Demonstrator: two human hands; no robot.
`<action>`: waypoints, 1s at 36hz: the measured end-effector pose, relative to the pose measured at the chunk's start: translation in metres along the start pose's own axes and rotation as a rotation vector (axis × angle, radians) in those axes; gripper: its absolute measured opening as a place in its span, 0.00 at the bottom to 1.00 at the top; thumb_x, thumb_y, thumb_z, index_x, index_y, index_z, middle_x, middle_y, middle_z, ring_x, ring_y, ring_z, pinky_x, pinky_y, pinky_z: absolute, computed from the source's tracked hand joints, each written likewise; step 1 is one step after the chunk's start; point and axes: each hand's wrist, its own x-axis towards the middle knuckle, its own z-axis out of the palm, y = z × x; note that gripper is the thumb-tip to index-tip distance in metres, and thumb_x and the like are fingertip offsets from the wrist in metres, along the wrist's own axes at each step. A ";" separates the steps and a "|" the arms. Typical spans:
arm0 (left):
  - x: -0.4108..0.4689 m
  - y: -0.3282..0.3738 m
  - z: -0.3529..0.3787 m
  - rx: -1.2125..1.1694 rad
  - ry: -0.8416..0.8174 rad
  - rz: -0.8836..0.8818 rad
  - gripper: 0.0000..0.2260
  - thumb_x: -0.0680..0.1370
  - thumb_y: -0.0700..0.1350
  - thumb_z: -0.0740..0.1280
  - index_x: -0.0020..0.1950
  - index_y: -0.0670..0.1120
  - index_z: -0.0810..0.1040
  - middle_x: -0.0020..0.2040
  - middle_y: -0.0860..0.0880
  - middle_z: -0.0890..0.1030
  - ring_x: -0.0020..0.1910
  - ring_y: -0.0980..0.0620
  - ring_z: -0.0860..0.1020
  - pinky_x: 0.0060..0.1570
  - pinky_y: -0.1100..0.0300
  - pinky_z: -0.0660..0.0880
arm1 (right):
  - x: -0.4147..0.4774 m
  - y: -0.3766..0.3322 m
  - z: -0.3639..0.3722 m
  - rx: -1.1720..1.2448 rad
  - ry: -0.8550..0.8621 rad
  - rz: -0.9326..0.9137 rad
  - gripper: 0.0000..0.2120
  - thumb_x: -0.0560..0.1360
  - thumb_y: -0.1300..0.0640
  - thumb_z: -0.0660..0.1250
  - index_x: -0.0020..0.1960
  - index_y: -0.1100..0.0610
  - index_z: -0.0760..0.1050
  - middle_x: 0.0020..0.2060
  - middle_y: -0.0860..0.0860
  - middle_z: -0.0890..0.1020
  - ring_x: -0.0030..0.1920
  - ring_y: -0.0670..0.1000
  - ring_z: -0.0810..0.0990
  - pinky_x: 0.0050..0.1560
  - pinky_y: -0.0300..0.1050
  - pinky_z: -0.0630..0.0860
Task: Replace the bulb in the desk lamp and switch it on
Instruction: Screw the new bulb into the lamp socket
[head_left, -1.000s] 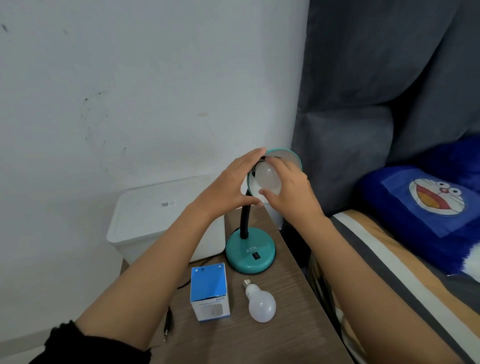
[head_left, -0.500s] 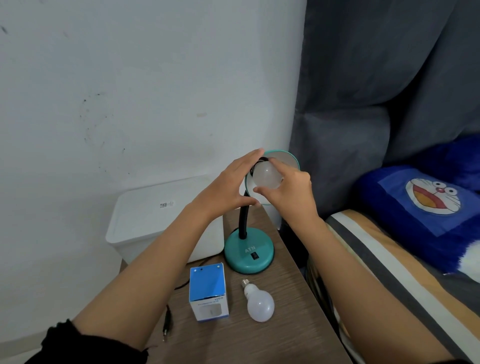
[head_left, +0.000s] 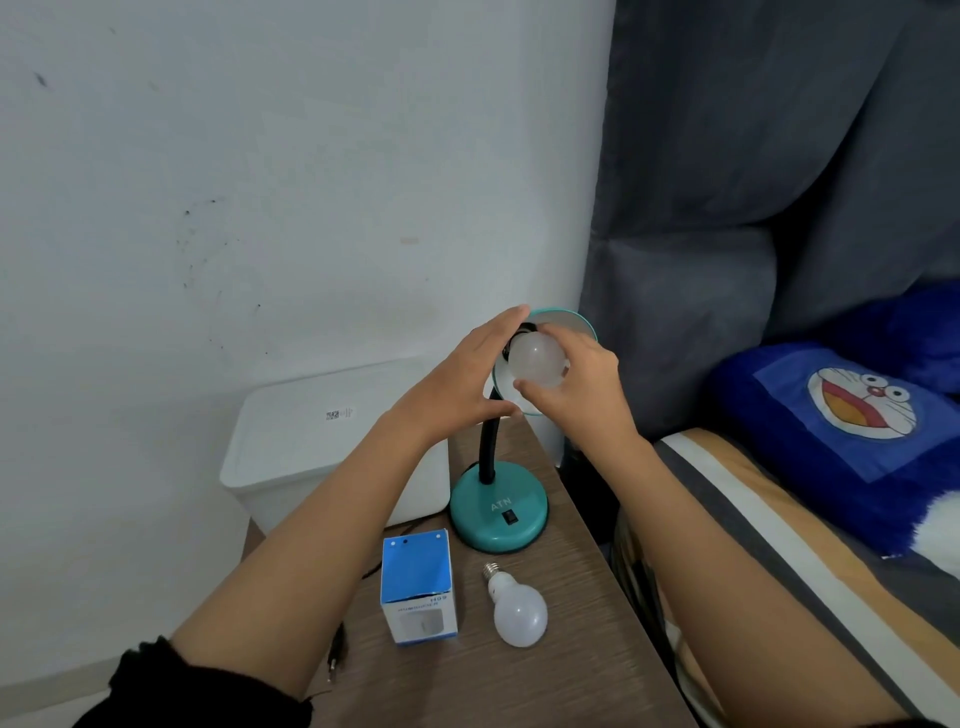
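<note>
A teal desk lamp stands on a wooden bedside table (head_left: 571, 670), its round base (head_left: 498, 514) bearing a black rocker switch (head_left: 511, 517). The teal shade (head_left: 563, 318) faces me. My left hand (head_left: 457, 384) wraps the shade's left side. My right hand (head_left: 582, 389) grips a white bulb (head_left: 535, 358) sitting in the socket inside the shade. A second white bulb (head_left: 517, 610) lies loose on the table in front of the base. A blue and white bulb box (head_left: 418, 587) stands left of it.
A white lidded bin (head_left: 322, 431) sits behind the lamp against the white wall. The lamp's black plug (head_left: 335, 657) lies unplugged at the table's left edge. A bed with a striped sheet (head_left: 779, 545) and a blue cartoon pillow (head_left: 852, 415) is right of the table.
My right hand has turned around the bulb in the shade, with the thumb now lower under it. My left hand stays on the shade. The view has shifted slightly.
</note>
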 end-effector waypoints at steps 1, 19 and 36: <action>0.000 0.001 0.000 0.002 0.003 -0.004 0.45 0.68 0.44 0.76 0.76 0.53 0.49 0.76 0.55 0.56 0.69 0.67 0.53 0.61 0.85 0.46 | 0.000 0.000 -0.001 0.005 -0.005 0.006 0.29 0.64 0.59 0.74 0.64 0.55 0.72 0.60 0.52 0.78 0.60 0.52 0.76 0.58 0.46 0.75; -0.006 0.011 0.002 0.000 0.017 -0.051 0.45 0.70 0.43 0.74 0.76 0.52 0.47 0.77 0.55 0.53 0.74 0.60 0.53 0.63 0.81 0.47 | -0.003 -0.008 -0.003 -0.007 -0.129 0.032 0.29 0.68 0.62 0.68 0.67 0.54 0.65 0.65 0.54 0.71 0.66 0.54 0.68 0.57 0.41 0.67; -0.054 -0.022 -0.041 -0.022 0.059 -0.194 0.29 0.75 0.50 0.68 0.73 0.55 0.60 0.71 0.54 0.65 0.69 0.56 0.66 0.69 0.54 0.66 | -0.018 -0.062 -0.008 -0.040 0.055 -0.172 0.15 0.74 0.61 0.64 0.60 0.59 0.74 0.56 0.53 0.79 0.57 0.49 0.75 0.57 0.31 0.64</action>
